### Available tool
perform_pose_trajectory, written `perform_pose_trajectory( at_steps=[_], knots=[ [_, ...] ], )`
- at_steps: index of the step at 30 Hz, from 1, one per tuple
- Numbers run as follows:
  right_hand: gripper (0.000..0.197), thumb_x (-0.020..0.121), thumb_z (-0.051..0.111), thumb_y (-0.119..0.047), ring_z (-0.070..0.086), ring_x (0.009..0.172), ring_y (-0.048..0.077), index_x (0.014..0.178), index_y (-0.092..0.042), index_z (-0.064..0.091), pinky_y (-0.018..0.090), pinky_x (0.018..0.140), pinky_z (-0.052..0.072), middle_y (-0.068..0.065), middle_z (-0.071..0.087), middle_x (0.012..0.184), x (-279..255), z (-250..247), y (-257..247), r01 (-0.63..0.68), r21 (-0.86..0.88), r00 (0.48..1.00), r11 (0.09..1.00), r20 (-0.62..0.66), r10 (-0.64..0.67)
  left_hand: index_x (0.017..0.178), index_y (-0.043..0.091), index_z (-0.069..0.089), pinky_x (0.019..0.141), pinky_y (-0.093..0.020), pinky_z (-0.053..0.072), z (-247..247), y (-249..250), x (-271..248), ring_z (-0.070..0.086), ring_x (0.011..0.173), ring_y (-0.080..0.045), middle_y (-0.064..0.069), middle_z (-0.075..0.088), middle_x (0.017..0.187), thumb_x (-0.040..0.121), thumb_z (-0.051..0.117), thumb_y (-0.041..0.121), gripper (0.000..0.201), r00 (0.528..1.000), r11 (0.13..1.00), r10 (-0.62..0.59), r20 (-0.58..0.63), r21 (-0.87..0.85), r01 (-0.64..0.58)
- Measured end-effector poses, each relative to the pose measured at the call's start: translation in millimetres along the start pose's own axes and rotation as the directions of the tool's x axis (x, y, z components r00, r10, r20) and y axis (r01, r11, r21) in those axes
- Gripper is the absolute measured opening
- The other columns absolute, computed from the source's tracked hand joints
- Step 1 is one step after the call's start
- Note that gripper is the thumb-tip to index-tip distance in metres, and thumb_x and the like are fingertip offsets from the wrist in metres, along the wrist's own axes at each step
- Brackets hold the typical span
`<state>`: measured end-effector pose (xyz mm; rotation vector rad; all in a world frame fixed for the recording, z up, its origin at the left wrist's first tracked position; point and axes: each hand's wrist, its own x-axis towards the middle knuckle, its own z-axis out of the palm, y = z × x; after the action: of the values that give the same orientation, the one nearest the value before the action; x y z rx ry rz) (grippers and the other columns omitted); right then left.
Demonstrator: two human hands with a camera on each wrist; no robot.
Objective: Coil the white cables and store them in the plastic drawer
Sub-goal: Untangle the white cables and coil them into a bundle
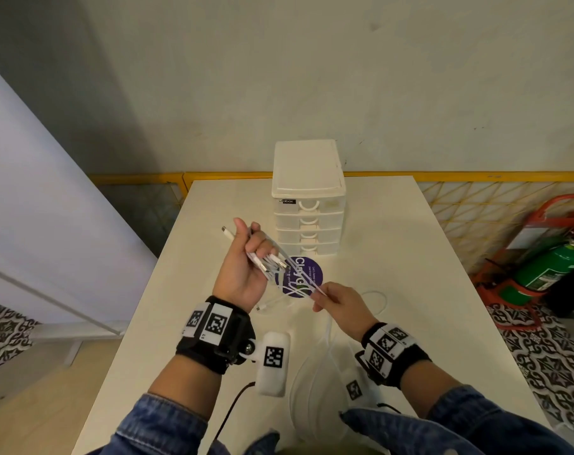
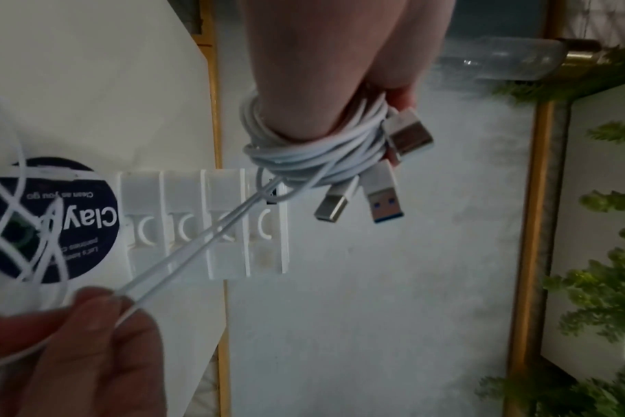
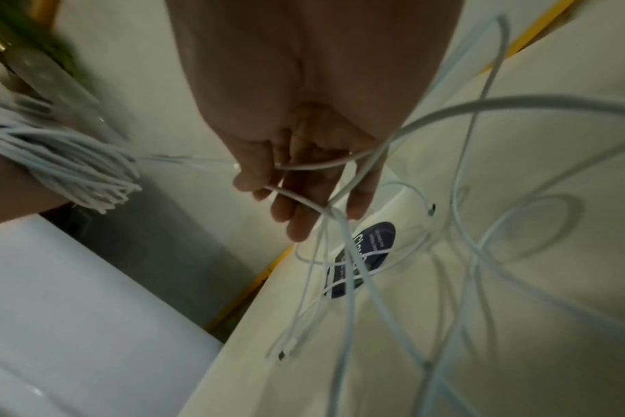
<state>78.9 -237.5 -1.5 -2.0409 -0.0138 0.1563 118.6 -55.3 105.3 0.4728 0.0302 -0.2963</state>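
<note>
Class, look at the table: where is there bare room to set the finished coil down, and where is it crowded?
Free: the table right of the drawer unit, to its right edge; also the strip left of the unit. Crowded: the middle, where loose white cables cross the purple sticker, and the near edge, under both wrists.

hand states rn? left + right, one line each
Left hand: closed, holding the coil of white cables wound around its fingers.
Right hand: closed, pinching the loose cable strands that run to the coil.
</note>
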Motion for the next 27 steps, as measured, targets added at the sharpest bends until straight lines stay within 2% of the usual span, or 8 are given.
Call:
perform_pose_trajectory(
  at_steps=[4, 7, 11, 15, 19, 22, 25, 27],
  knots=[
    [0.024, 0.092, 0.048, -0.037, 0.062, 0.09, 0.02, 0.098, -0.018, 0.061, 0.037, 0.082, 0.049, 0.003, 0.069, 0.094, -1, 5, 9, 0.135, -0.307, 0.99, 0.942, 0.069, -0.119, 0.084, 0.017, 0.051, 0.063, -0.019, 0.043, -2, 11, 2, 0.042, 0.048, -0.006, 0.01, 0.041, 0.051, 0.089, 0.043, 0.045, 0.029, 0.995, 0.995, 0.094, -0.01, 0.03, -0.094],
    [0.023, 0.094, 0.046, -0.033, 0.062, 0.089, 0.026, 0.095, -0.018, 0.062, 0.037, 0.079, 0.047, 0.004, 0.069, 0.094, -2, 9, 6, 0.17, -0.488, 0.984, 0.856, 0.123, -0.125, 0.089, 0.017, 0.052, 0.067, -0.021, 0.044, -2, 19, 3, 0.046, 0.055, -0.008, 0.008, 0.044, 0.058, 0.096, 0.04, 0.038, 0.026, 0.985, 0.983, 0.171, -0.013, 0.065, -0.17],
    [0.033, 0.096, 0.038, -0.039, 0.063, 0.087, 0.029, 0.101, -0.018, 0.063, 0.038, 0.075, 0.048, 0.006, 0.07, 0.098, -8, 11, -4, 0.344, -0.538, 0.938, 0.769, 0.228, -0.26, 0.094, 0.016, 0.052, 0.071, -0.027, 0.043, -2, 30, 4, 0.047, 0.06, -0.011, 0.005, 0.045, 0.065, 0.098, 0.038, 0.035, 0.024, 0.954, 0.936, 0.298, -0.041, 0.209, -0.283],
    [0.053, 0.092, 0.023, -0.053, 0.063, 0.078, 0.027, 0.097, -0.018, 0.063, 0.039, 0.068, 0.05, 0.005, 0.07, 0.086, -13, 14, -26, 0.528, -0.504, 0.849, 0.684, 0.314, -0.424, 0.109, 0.013, 0.049, 0.068, -0.027, 0.048, -5, 30, 2, 0.05, 0.062, -0.012, 0.001, 0.046, 0.068, 0.099, 0.039, 0.027, 0.02, 0.913, 0.814, 0.404, -0.055, 0.477, -0.331],
    [0.038, 0.094, 0.036, -0.043, 0.057, 0.064, 0.024, 0.084, -0.016, 0.061, 0.03, 0.057, 0.042, 0.004, 0.065, 0.071, -18, -1, -57, 0.631, -0.423, 0.774, 0.65, 0.282, -0.568, 0.102, 0.017, 0.052, 0.07, -0.031, 0.044, -9, 28, 1, 0.051, 0.06, -0.012, 0.005, 0.051, 0.063, 0.099, 0.041, 0.019, 0.011, 0.93, 0.699, 0.368, 0.009, 0.657, -0.283],
    [0.03, 0.093, 0.042, -0.036, 0.054, 0.065, 0.02, 0.084, -0.016, 0.062, 0.024, 0.059, 0.033, 0.001, 0.063, 0.072, -18, -14, -84, 0.675, -0.431, 0.726, 0.599, 0.242, -0.644, 0.106, 0.015, 0.051, 0.069, -0.033, 0.043, -14, 23, 0, 0.052, 0.062, -0.014, 0.002, 0.054, 0.065, 0.099, 0.041, 0.02, 0.013, 0.953, 0.52, 0.291, 0.079, 0.824, -0.227],
    [0.031, 0.093, 0.039, -0.035, 0.052, 0.069, 0.016, 0.09, -0.017, 0.064, 0.026, 0.06, 0.033, 0.0, 0.065, 0.078, -15, -24, -104, 0.687, -0.462, 0.697, 0.561, 0.198, -0.689, 0.108, 0.013, 0.053, 0.054, -0.019, 0.042, -14, 12, -6, 0.052, 0.054, -0.007, -0.005, 0.053, 0.07, 0.1, 0.037, 0.028, 0.024, 0.989, 0.407, 0.114, 0.098, 0.903, -0.136],
    [0.032, 0.092, 0.036, -0.032, 0.048, 0.068, 0.015, 0.091, -0.017, 0.064, 0.028, 0.06, 0.032, 0.001, 0.065, 0.076, -13, -31, -112, 0.681, -0.455, 0.692, 0.573, 0.146, -0.707, 0.103, 0.014, 0.06, 0.048, -0.013, 0.039, -9, 6, -11, 0.053, 0.051, -0.002, 0.0, 0.058, 0.068, 0.099, 0.029, 0.04, 0.041, 0.999, 0.349, -0.001, 0.051, 0.936, -0.048]
  ],
)
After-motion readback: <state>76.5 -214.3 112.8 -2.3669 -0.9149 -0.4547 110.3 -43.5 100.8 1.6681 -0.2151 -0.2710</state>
